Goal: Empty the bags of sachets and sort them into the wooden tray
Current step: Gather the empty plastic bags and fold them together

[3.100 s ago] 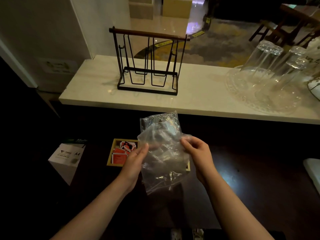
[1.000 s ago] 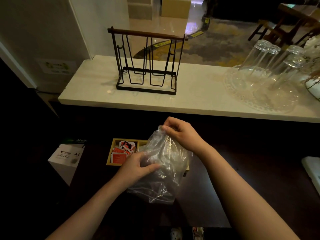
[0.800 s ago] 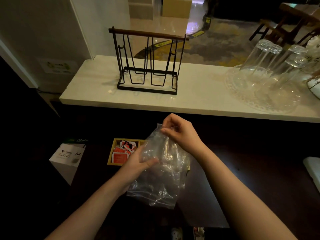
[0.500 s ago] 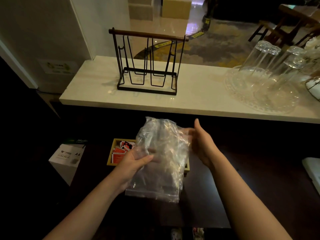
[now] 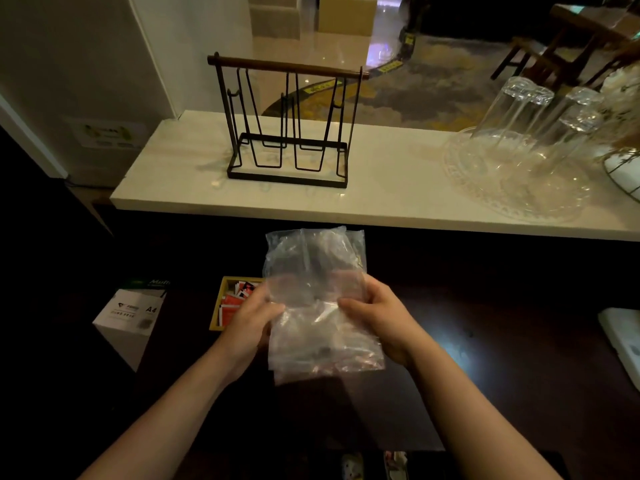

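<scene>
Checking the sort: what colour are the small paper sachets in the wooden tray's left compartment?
Mostly red small paper sachets, some with white and black; head view.

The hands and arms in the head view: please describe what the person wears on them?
Nothing is worn. The left hand and right hand are bare, without gloves. Both forearms are bare to the bottom edge of the picture, with no sleeves. No rings, watch or bracelets are visible.
</scene>
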Motion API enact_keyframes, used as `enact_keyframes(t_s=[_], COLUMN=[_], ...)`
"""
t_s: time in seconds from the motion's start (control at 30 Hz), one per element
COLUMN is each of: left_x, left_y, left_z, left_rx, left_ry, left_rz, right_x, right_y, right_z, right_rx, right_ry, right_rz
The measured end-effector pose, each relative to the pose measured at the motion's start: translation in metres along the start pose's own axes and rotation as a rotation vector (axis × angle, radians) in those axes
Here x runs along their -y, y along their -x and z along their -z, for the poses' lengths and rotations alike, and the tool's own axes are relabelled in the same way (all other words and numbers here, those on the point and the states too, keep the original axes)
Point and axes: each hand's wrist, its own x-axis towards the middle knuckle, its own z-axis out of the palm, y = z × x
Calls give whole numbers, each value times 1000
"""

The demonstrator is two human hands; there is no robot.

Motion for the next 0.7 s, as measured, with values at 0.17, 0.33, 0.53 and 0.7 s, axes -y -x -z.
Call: enact_keyframes(t_s=[0.17,0.33,0.53,0.7], left_x=[-10,-11,-4,4], left_y=[6,5,10,7], left_z=[6,13,10,2], left_rx=[81,115,285,172], left_ry=[112,410,56,-44], left_rz=[89,282,431,368], right_x=[2,-4,0,-9], right_y=[-2,-8,-8,-4], right_z=[1,-2,-3,8], right_rx=[129,19,-38,-154], right_ry=[-162,268,634,197], right_rz=[37,205,422,235])
